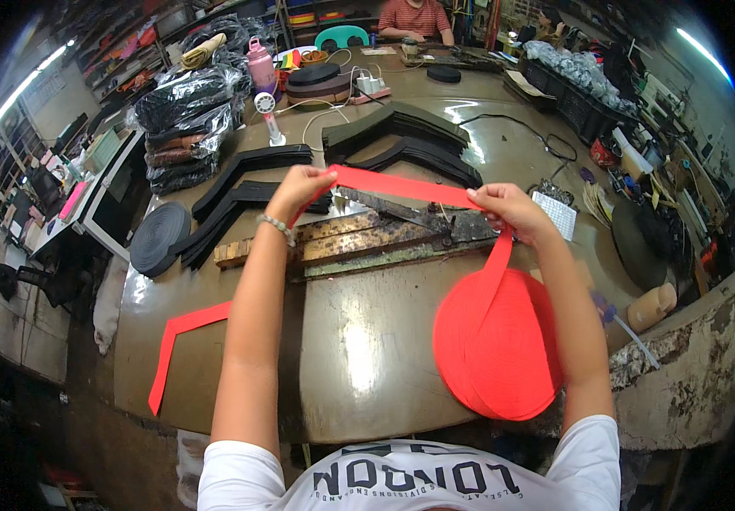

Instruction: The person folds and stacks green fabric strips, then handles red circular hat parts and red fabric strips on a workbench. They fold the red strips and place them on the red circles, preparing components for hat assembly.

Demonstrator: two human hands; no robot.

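A length of red webbing tape (406, 185) is stretched between my hands, above the middle of the table. My left hand (297, 192) pinches it near one end, and my right hand (514, 209) grips it further along. From the right hand the tape runs down to a large red roll (516, 341) at the table's front right. Beneath the taut stretch, a dark metal blade (397, 213) lies over a worn wooden block (308, 240). A separate folded red strip (193, 318) rests on the table at the left.
Stacks of black strips (252, 162) and olive strips (397, 124) lie beyond the block. A dark grey roll (160, 238) sits at left, near plastic-wrapped bundles (193, 111). A small fan (270, 117) and pink bottle (261, 66) stand further back. Another person (416, 19) is across the table.
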